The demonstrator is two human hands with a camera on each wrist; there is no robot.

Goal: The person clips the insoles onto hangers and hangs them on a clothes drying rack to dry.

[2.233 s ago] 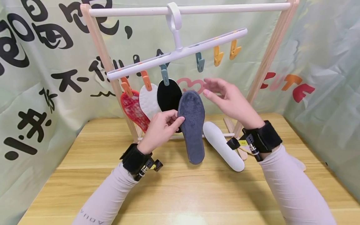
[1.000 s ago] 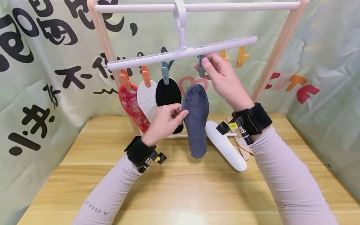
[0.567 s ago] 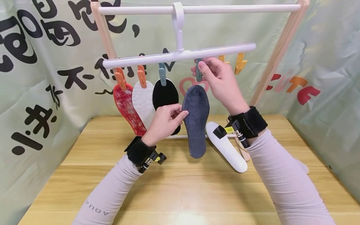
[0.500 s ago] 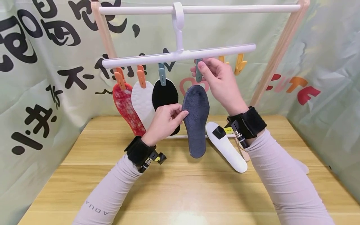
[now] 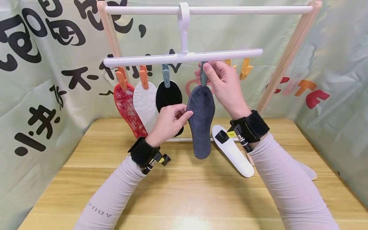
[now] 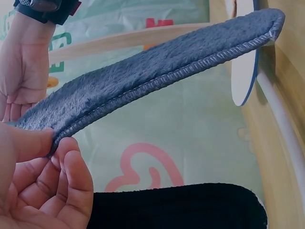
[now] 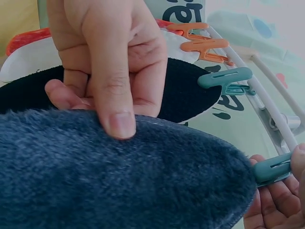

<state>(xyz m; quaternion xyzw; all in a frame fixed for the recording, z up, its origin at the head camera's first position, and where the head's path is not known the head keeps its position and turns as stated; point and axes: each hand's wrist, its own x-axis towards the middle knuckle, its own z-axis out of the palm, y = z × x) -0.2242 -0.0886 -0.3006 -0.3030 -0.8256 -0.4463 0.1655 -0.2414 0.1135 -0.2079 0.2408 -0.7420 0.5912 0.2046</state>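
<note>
My left hand point(image 5: 169, 123) pinches the left edge of a dark grey-blue fuzzy insole point(image 5: 202, 127), thumb in front and fingers behind. The insole hangs upright, toe end up, and its stitched rim shows in the left wrist view. My right hand point(image 5: 227, 86) pinches a teal clothespin point(image 5: 203, 75) under the right half of the white hanger point(image 5: 155, 59). In the right wrist view the clothespin's tip meets the insole's toe edge. To the left, a black insole point(image 5: 169, 95) hangs from another teal clothespin point(image 5: 166, 76), partly hidden behind my left hand.
A white insole point(image 5: 145, 102) and a red mottled insole point(image 5: 127, 108) hang from orange clothespins at left. Two yellow clothespins hang at right, one point(image 5: 245, 68) clearly visible. A white insole point(image 5: 237, 156) leans low near the wooden frame point(image 5: 287, 60). Another pale insole point(image 5: 309, 171) lies right.
My right hand has reached the teal clothespin, then lowered it to the grey-blue insole's toe. The hanger has swung closer to level. My left hand keeps its pinch and has risen slightly.
</note>
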